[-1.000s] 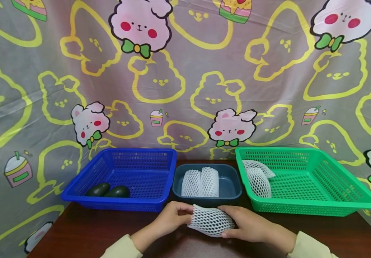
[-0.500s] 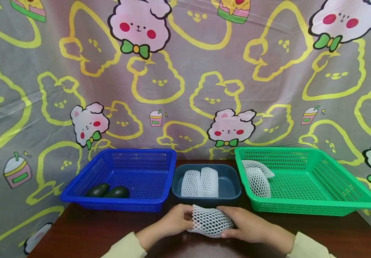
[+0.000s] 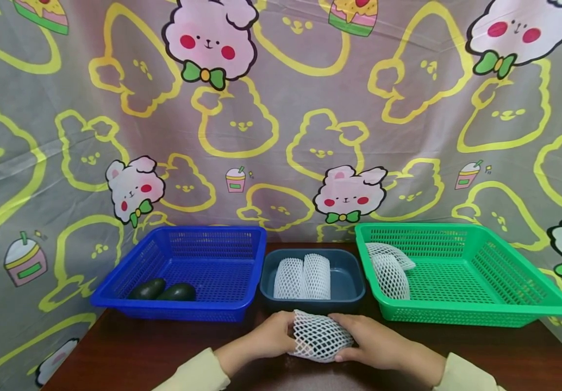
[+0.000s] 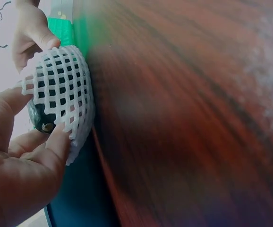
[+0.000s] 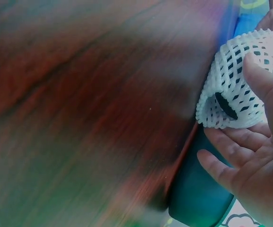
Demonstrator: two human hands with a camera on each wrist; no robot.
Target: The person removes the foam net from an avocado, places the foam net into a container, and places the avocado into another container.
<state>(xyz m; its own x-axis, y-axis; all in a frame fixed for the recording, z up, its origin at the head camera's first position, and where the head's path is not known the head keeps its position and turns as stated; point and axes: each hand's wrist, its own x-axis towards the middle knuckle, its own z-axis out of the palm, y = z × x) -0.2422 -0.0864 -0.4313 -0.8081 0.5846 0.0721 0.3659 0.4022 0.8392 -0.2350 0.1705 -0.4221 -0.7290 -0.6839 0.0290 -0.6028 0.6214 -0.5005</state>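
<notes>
A white foam net sleeve [image 3: 324, 338] is held above the front of the table, with a dark green avocado [image 4: 43, 124] inside. The avocado's stem end shows at the sleeve's left opening in the left wrist view. There my left hand [image 3: 275, 334] pinches the edge of the net between thumb and fingers. On the opposite end, my right hand [image 3: 381, 343] grips the sleeve, thumb on the near side and fingers behind. Through the right-hand opening, a bit of the dark fruit shows in the right wrist view.
Behind the hands, a grey-blue tray [image 3: 349, 277] holds two foam net sleeves [image 3: 303, 278]. A blue basket [image 3: 212, 309] at left contains two bare avocados [image 3: 163, 290]. The green basket [image 3: 472, 315] at right has net-covered pieces [image 3: 391, 276]. A patterned curtain [image 3: 281, 125] hangs behind.
My left hand has shifted slightly right and down along the net's left end, its fingers now further round the edge. The right hand keeps its hold in nearly the same place.
</notes>
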